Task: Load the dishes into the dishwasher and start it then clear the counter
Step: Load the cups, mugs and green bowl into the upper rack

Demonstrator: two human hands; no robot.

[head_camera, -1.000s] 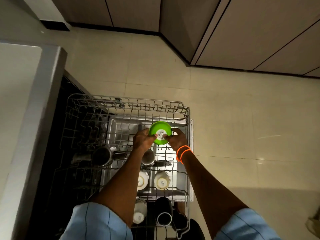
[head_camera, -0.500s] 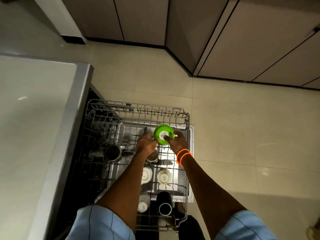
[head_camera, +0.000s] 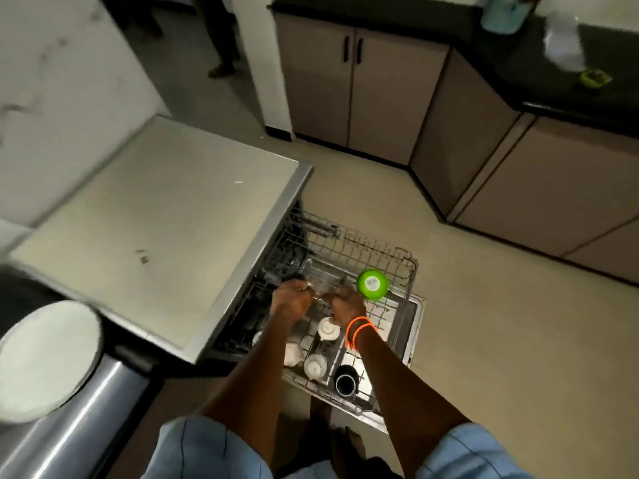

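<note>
While the green bowl (head_camera: 372, 284) sits upturned in the rack (head_camera: 408, 267), both hands (head_camera: 289, 299) (head_camera: 345, 304) are held curled; any grasp cannot be told.

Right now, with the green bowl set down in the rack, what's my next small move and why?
Probably draw both hands back out of the rack. The green bowl sits upside down at the far right corner of the dish rack, and neither the left hand nor the right hand touches it. Blur hides what their fingers are doing.
</note>
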